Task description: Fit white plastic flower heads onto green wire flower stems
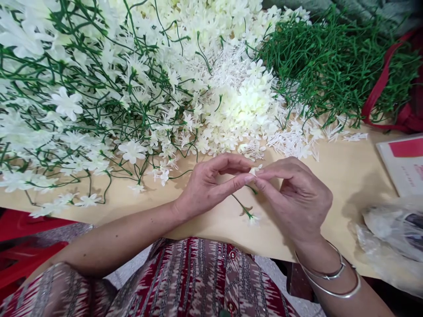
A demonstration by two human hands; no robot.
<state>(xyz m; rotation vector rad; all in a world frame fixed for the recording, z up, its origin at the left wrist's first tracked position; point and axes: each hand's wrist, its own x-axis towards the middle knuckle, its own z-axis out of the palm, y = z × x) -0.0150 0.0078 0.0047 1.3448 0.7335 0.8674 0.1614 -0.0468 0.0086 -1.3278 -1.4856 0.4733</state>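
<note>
My left hand point(211, 182) and my right hand point(294, 189) meet over the table, fingertips pinched together around a small white artificial flower point(255, 170). The left thumb and fingers close on it from one side, the right thumb and forefinger from the other. Below the hands shows a green plastic stem point(243, 208) with a white tip; whether it joins the held flower is hidden. Just beyond lie loose white petals point(251, 99) and white stamen pieces point(286, 141). To the left spreads a heap of white flowers on green stems point(132, 88).
Bare green stems point(324, 66) are piled at the back right, beside a red strap point(380, 83). A booklet with a red label point(401, 176) and a clear plastic bag point(393, 237) lie at the right. Red stools point(29, 259) stand below the table's left edge.
</note>
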